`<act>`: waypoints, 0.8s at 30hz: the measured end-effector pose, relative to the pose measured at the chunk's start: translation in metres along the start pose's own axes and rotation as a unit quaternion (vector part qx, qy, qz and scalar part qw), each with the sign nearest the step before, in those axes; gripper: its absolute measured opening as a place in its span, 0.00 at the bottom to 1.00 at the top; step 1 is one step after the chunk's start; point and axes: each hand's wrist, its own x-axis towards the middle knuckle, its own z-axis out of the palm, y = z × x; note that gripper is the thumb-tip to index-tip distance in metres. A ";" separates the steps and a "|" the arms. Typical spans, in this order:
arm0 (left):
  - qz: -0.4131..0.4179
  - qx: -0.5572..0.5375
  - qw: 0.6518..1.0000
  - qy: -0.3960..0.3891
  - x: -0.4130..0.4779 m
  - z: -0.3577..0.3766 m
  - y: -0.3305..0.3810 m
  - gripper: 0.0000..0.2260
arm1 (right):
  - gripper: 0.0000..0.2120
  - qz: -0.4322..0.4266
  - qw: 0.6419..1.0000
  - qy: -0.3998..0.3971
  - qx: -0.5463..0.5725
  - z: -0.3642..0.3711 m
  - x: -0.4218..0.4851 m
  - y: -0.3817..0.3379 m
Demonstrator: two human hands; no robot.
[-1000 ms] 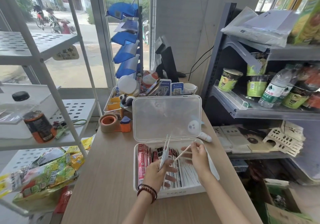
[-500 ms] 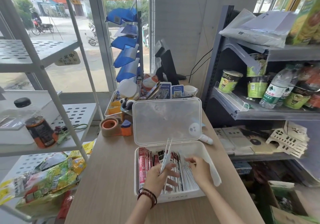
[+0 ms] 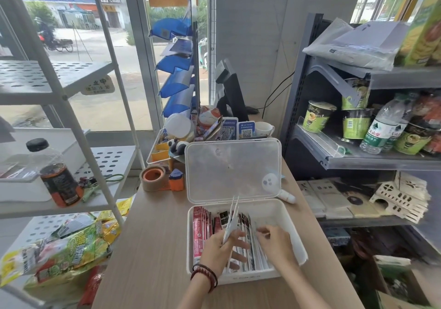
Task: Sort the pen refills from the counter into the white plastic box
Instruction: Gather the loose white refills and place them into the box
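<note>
The white plastic box [image 3: 290, 215] lies open on the wooden counter [image 3: 152, 242], its clear lid [image 3: 232, 169] standing upright behind it. Inside stand rows of packed pen refills [image 3: 248, 249], with red packets [image 3: 198, 232] at the left end. My left hand [image 3: 218, 249] hovers over the box and holds a few white refill packs [image 3: 231, 218] that point upward. My right hand [image 3: 274, 243] is down in the box, its fingertips pinching at the white refill packs in the right-hand rows.
Behind the box are a tape roll [image 3: 152, 177], an orange sharpener [image 3: 176, 179], a clear tray of small items [image 3: 164, 148], a lucky-cat figure [image 3: 210, 117] and a mug [image 3: 263, 128]. A grey shelf with cup noodles [image 3: 317, 116] stands right; a white rack [image 3: 71, 89] stands left.
My right hand lowered a white refill pack from above the box into the right-hand rows and now fingers the packs there. My left hand keeps its bundle raised.
</note>
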 end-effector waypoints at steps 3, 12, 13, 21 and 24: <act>0.000 0.013 1.000 0.008 -0.001 0.001 -0.001 0.13 | 0.12 -0.038 0.990 -0.017 0.133 -0.015 -0.008 -0.018; 0.020 0.184 0.983 -0.019 0.002 0.011 -0.005 0.12 | 0.11 -0.056 0.959 -0.043 0.274 -0.028 -0.018 -0.029; 0.021 0.181 0.983 -0.019 0.002 0.011 -0.005 0.11 | 0.11 -0.054 0.957 -0.050 0.282 -0.029 -0.018 -0.030; 0.019 0.149 0.989 -0.005 0.002 0.011 -0.003 0.10 | 0.05 -0.054 0.958 -0.088 0.267 -0.027 -0.019 -0.029; 0.013 0.097 0.995 0.011 0.003 0.009 -0.003 0.09 | 0.07 -0.010 0.954 -0.013 0.298 -0.024 -0.013 -0.026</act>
